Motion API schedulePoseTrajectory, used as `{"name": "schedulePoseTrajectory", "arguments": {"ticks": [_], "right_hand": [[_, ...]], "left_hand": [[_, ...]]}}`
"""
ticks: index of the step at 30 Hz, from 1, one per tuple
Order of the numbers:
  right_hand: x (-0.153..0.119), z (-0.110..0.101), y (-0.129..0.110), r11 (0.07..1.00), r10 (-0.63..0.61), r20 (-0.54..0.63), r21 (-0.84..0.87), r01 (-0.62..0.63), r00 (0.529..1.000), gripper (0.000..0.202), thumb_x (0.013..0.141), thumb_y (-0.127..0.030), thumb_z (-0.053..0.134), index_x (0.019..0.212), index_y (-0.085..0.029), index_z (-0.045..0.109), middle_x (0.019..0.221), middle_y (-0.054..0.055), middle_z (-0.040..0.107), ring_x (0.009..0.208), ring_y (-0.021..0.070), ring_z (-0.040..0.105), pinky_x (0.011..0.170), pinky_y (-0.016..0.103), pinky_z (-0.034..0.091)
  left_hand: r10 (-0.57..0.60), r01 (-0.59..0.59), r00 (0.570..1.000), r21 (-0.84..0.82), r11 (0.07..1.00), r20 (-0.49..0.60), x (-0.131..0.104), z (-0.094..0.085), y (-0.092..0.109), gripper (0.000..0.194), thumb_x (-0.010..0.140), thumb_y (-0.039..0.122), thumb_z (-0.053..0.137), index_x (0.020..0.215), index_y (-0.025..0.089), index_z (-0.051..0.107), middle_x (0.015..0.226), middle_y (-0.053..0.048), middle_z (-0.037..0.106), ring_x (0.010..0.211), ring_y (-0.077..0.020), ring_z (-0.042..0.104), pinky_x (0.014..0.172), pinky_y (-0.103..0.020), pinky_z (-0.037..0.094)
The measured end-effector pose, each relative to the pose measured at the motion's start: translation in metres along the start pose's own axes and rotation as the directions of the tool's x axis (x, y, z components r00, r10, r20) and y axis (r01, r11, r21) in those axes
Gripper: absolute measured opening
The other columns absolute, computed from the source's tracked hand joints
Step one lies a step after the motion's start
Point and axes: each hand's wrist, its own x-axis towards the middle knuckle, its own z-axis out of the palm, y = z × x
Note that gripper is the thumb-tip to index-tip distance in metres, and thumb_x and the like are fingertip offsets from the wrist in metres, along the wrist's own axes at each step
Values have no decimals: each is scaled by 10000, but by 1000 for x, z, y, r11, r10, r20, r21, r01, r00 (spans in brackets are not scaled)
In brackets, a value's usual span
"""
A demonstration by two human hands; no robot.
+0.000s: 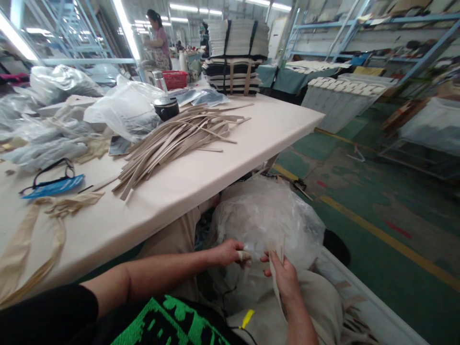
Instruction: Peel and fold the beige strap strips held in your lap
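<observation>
Above my lap, my right hand (286, 280) grips a beige fabric strip (273, 278), which runs down along the inside of my wrist. The strip's upper end sticks out past the thumb. A short gap to the left of it, my left hand (230, 253) has its fingers curled together. Something pale beige shows at its fingertips, blurred, and I cannot tell whether it is cloth or a finger wrapping. Just beyond both hands bulges a clear plastic bag (266, 206). A heap of similar beige strips (179, 143) lies on the table.
The pale table (201, 179) has its edge close ahead of my left arm. On it are glasses (53, 172), a dark lidded cup (167, 109), plastic bags (125, 105) and strapped fabric stacks (233, 57). A grey bin (373, 297) stands at my right. Another person (160, 40) stands far back.
</observation>
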Motion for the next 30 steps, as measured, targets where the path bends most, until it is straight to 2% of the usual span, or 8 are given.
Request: {"name": "schedulePoseTrajectory", "arguments": {"ticks": [4, 6, 9, 11, 14, 18, 23, 30], "right_hand": [[-9, -3, -2, 995, 1, -9, 99, 0, 1000, 492, 778, -610, 529, 967, -159, 594, 789, 14, 661, 514, 117, 529, 571, 273, 440], [-17, -2, -7, 992, -3, 9, 127, 2, 1000, 480, 786, -599, 533, 944, -153, 611, 663, -9, 624, 502, 116, 502, 586, 272, 447], [-27, 4, -16, 988, 19, 91, 149, -32, 996, 510, 793, -599, 531, 971, -133, 635, 443, -59, 464, 486, 124, 467, 647, 285, 463], [-31, 10, -19, 990, 38, 144, 132, -57, 989, 551, 781, -614, 538, 1020, -125, 630, 409, -74, 418, 473, 123, 452, 673, 302, 474], [-32, 18, -19, 995, 38, 161, 85, -52, 986, 583, 757, -640, 545, 1020, -127, 629, 400, -72, 429, 448, 120, 446, 660, 315, 482], [-25, 23, -18, 999, 13, 144, 32, -18, 990, 584, 749, -665, 523, 967, -139, 654, 380, -60, 443, 439, 126, 478, 626, 291, 468], [-19, 22, -18, 998, -33, 130, -57, 41, 991, 584, 752, -664, 511, 926, -127, 661, 379, -47, 472, 435, 134, 496, 579, 270, 446], [-21, 23, -21, 992, -62, 148, -100, 77, 987, 573, 774, -644, 487, 945, -124, 654, 368, -52, 464, 442, 150, 517, 596, 272, 462]], "left_hand": [[1, -1, 1000, -13, 1000, -9, 1, 0, 0, 549, 587, 618, 668, 748, 94, 635, 684, -37, 611, 599, -125, 537, 644, -272, 437], [6, -6, 1000, 3, 1000, -3, 0, -1, 1, 545, 595, 623, 661, 742, 99, 630, 670, -27, 605, 587, -120, 530, 631, -265, 432], [32, -34, 999, 69, 997, 28, -1, -3, 1, 526, 627, 622, 642, 730, 107, 628, 643, -11, 595, 574, -110, 521, 617, -247, 422], [60, -69, 996, 128, 989, 68, -3, -4, 1, 503, 658, 610, 624, 719, 111, 632, 629, -6, 592, 573, -106, 519, 614, -236, 418], [72, -95, 990, 202, 975, 119, -5, -4, 1, 464, 695, 577, 609, 720, 116, 650, 619, -5, 595, 568, -102, 519, 601, -222, 413], [42, -72, 992, 271, 960, 117, -5, -3, -1, 425, 708, 536, 620, 752, 117, 679, 602, -6, 591, 565, -105, 526, 588, -215, 411], [-7, -33, 985, 226, 974, 171, -5, -3, -1, 483, 668, 582, 640, 761, 109, 681, 656, -32, 623, 614, -126, 565, 637, -235, 433], [-41, 28, 997, 181, 983, 63, -5, -4, 3, 590, 591, 664, 652, 725, 90, 668, 691, -54, 632, 620, -133, 567, 665, -262, 445]]}}
